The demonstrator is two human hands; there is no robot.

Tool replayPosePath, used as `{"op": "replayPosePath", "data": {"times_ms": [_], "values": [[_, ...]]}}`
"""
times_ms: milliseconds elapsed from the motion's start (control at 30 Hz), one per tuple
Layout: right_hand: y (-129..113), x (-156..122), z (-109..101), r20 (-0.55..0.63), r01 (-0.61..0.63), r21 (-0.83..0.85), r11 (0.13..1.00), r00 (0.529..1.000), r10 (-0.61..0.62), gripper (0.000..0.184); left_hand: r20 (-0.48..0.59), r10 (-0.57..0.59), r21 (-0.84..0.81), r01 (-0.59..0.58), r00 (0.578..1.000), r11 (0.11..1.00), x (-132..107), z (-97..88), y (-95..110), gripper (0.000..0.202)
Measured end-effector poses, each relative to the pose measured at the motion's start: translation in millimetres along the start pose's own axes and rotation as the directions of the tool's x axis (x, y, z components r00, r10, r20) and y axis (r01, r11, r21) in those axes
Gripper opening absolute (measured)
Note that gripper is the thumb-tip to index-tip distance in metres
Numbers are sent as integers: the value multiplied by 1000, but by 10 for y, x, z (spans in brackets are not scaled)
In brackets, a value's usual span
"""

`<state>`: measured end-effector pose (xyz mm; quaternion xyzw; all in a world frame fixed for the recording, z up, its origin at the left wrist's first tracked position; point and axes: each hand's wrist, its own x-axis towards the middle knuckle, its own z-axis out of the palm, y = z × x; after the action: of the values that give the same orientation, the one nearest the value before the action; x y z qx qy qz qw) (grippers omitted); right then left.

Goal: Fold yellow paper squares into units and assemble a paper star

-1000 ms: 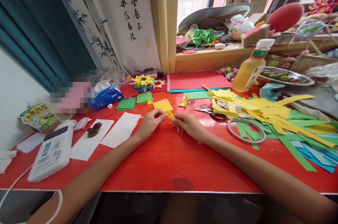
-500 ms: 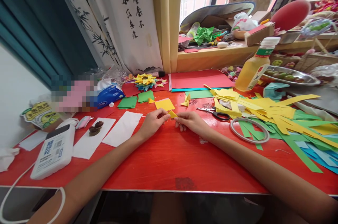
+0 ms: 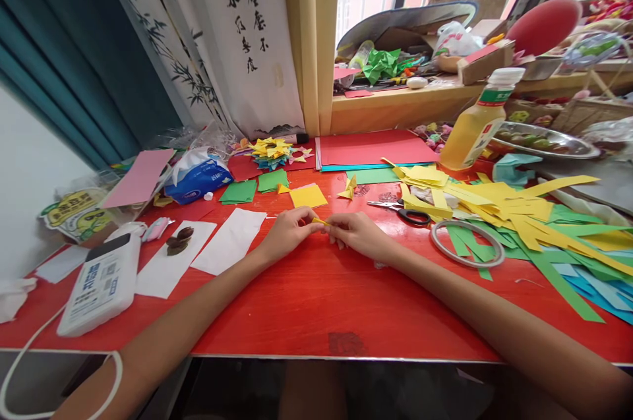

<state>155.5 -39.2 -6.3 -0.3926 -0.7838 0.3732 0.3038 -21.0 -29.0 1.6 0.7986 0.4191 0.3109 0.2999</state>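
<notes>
By the fingers of the left hand (image 3: 289,233), the left end of a yellow paper piece (image 3: 321,221) is pinched; its right end is gripped by the right hand (image 3: 360,235), between the bench's (image 3: 267,324) front and back edges.

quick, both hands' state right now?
Left hand: closed, pinching one end of a small yellow paper piece.
Right hand: closed, pinching the same piece from the other side.
</notes>
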Motion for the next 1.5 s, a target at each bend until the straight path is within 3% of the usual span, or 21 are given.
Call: {"op": "replayPosePath", "data": {"times_ms": [400,533,900,1133,1500], "values": [[-49,-8,12,-15,75,-172,982,997,-79,20,6,-29,-59,29,1000,998,-24,-14,15,23],[-48,-12,12,-19,87,-195,977,996,-93,20,6,-12,-13,12,1000,1000,-21,-19,33,24],[-61,-33,-4,-51,-27,-36,999,998,25,24,6,-66,13,66,998,998,22,24,25,26],[3,-12,14,-114,33,-203,979,992,-57,22,-54,-86,43,88,995,995,2,35,20,27],[18,18,32,-125,-28,20,999,992,31,23,-47,-105,63,107,993,992,6,23,61,29]]}}
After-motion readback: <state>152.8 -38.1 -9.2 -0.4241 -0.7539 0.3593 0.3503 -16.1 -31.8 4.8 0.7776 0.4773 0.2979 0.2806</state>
